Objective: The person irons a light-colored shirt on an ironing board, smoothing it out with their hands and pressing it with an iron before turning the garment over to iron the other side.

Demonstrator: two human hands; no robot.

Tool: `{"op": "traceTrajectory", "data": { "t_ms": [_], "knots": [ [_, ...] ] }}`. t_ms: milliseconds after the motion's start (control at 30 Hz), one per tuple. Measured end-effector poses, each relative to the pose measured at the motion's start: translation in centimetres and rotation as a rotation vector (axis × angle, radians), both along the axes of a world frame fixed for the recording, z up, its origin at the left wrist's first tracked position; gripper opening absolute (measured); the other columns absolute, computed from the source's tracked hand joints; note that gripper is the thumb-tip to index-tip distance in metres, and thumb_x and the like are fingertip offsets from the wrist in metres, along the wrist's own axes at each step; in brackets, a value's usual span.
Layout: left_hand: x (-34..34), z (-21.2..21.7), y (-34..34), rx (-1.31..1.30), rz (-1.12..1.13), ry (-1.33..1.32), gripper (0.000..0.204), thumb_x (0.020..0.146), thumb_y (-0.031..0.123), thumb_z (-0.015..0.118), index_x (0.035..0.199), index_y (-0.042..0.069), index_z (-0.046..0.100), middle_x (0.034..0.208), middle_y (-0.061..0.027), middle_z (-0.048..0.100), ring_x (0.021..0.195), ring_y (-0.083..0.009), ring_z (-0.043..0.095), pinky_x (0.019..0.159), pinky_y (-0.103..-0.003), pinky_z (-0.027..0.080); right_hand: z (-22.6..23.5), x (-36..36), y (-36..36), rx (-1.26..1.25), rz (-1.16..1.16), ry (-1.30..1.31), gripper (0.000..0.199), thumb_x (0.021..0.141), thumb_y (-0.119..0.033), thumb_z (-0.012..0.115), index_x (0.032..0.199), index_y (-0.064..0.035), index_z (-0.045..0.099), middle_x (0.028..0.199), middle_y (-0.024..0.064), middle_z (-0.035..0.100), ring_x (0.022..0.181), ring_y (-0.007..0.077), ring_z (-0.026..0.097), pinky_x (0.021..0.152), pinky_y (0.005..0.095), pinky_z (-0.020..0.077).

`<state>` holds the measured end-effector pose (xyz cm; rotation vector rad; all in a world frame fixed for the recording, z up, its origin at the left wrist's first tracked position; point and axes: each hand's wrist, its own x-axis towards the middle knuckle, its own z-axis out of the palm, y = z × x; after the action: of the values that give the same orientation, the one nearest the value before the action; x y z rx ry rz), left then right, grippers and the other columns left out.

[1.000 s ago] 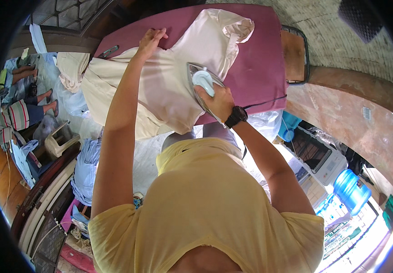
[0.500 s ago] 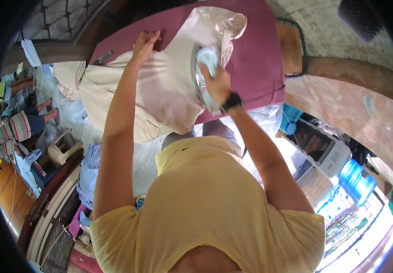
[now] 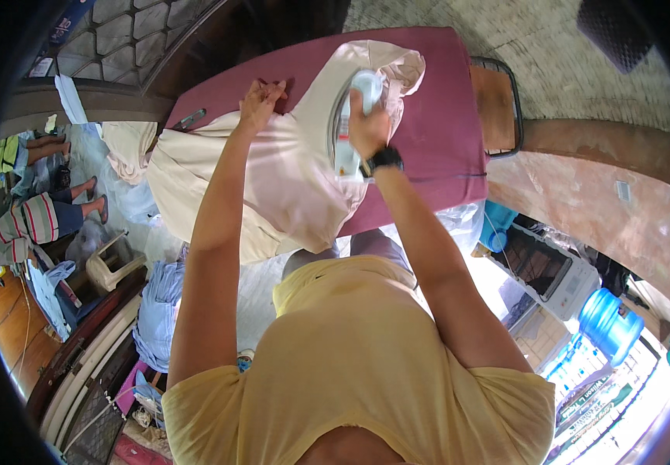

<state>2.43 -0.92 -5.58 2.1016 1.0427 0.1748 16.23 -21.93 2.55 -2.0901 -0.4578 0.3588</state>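
Observation:
A beige garment (image 3: 273, 178) lies across a maroon-covered ironing board (image 3: 443, 101), with one side draping over the near edge. My right hand (image 3: 370, 128) is closed around the handle of a clothes iron (image 3: 342, 147), whose soleplate rests on the narrower part of the cloth. A dark watch (image 3: 385, 159) is on my right wrist. At the garment's far left edge, my left hand (image 3: 263, 105) lies with its fingers stretched out over the board cover, holding nothing that I can see.
A metal-framed rest (image 3: 497, 108) juts from the board's right end. Another beige cloth (image 3: 129, 147) hangs at the left. A plastic stool (image 3: 114, 263) and a blue cloth pile (image 3: 160, 310) stand lower left, near a seated person (image 3: 32, 225). Lower right is a blue water jug (image 3: 610, 322).
The iron has slid farther from me along the cloth, toward its bunched far end. My left hand keeps its place by the garment's edge. The whole view has shifted slightly.

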Motion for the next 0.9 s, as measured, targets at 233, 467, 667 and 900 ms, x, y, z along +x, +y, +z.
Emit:
{"op": "traceTrajectory", "data": {
  "t_ms": [233,467,667,900],
  "knots": [
    [0.5,0.3,0.0,-0.003,-0.014,-0.044,0.05,0.092,0.061,0.046,0.086,0.02,0.075,0.105,-0.0026,0.054,0.108,-0.0232,0.054,0.1,-0.047,0.029,1.2,4.4,3.6,-0.125,-0.076,0.155,0.066,0.092,-0.056,0.054,0.093,0.0085,0.067,0.082,0.0296,0.066,0.086,0.043,0.067,0.075,0.0464,0.0522],
    [0.1,1.2,-0.7,-0.048,0.011,-0.017,0.05,0.093,0.06,0.045,0.088,0.02,0.074,0.104,-0.0032,0.054,0.11,-0.0235,0.054,0.099,-0.049,0.027,-1.8,-3.5,-1.7,0.095,0.076,-0.035,0.054,0.089,-0.046,0.061,0.091,0.0073,0.069,0.085,0.0314,0.066,0.088,0.0449,0.067,0.081,0.0484,0.0536],
    [-0.8,-1.1,1.3,0.011,-0.07,-0.014,0.048,0.094,0.059,0.042,0.102,0.019,0.067,0.111,-0.0047,0.055,0.115,-0.0252,0.051,0.101,-0.051,0.028,2.1,2.2,6.6,-0.098,0.086,0.057,0.069,0.086,-0.058,0.059,0.079,0.0097,0.068,0.079,0.0327,0.065,0.082,0.0442,0.068,0.073,0.0487,0.0542],
    [-0.2,-0.4,0.8,-0.218,0.136,-0.187,0.049,0.096,0.057,0.044,0.113,0.013,0.058,0.101,-0.0077,0.059,0.108,-0.0235,0.055,0.099,-0.038,0.034,0.2,-2.7,3.0,-0.003,0.367,-0.036,0.062,0.088,-0.055,0.058,0.1,0.0049,0.069,0.091,0.0309,0.066,0.093,0.0435,0.066,0.082,0.0476,0.0521]
  ]
}}
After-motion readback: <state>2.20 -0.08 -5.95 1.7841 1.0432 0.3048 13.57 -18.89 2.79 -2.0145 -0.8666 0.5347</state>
